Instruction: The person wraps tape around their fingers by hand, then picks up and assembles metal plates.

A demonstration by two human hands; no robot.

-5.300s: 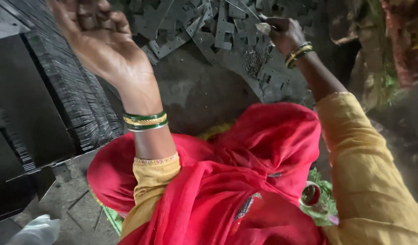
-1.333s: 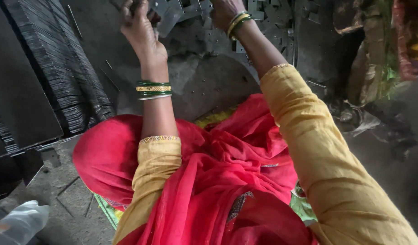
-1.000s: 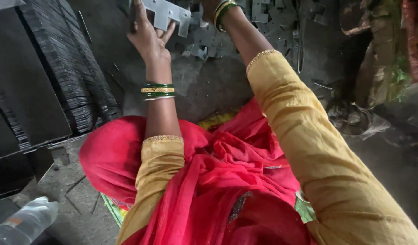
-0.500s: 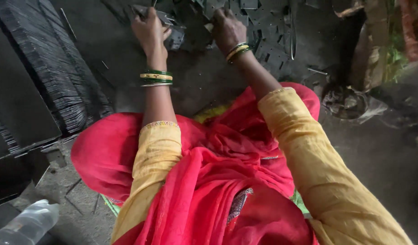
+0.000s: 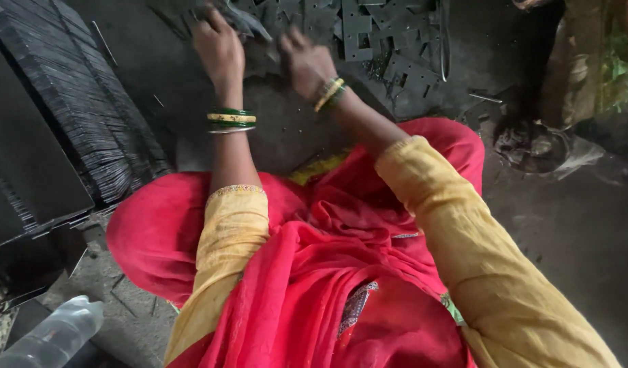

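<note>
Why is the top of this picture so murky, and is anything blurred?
Head view: light is dim and uneven; the dark metal cut-outs and floor swallow detail, while the red cloth is well lit. The left hand and right hand look slightly smeared, the fingers hard to separate. The plastic bottle at the corner is soft.

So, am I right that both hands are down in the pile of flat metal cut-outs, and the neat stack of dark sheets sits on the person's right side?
Not quite: the head view shows the stack of dark sheets on the person's left side, not the right. The rest holds: the left hand and right hand are both down in the pile of flat metal cut-outs.
</note>
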